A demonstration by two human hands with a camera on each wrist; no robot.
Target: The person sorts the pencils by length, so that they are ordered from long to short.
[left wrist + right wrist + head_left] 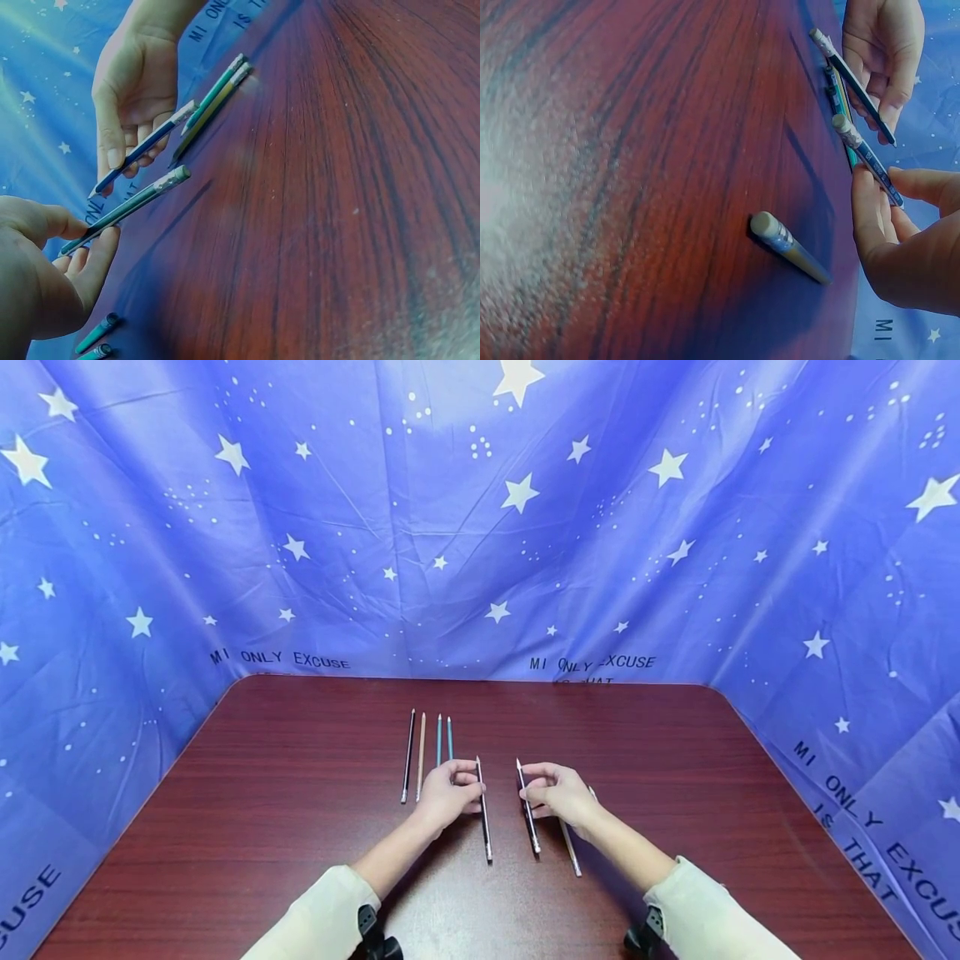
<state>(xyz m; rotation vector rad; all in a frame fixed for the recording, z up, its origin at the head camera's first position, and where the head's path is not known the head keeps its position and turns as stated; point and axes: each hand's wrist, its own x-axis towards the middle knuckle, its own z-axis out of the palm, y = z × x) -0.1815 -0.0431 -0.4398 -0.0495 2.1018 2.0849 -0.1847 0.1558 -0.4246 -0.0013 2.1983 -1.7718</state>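
Head view: left hand (452, 793) pinches a dark eraser-tipped pencil (485, 820); right hand (561, 795) pinches a second dark pencil (530, 823). Held pencils sit side by side, gap between, long axes roughly near-far, points far, erasers near. Row on counter (262, 827) (black pencil (408, 757), tan pencil (421, 756), two blue pencils (439, 739)) lies left, roughly parallel; left hand is nearer. Yellowish pencil (571, 850) lies right, partly hidden by right hand.
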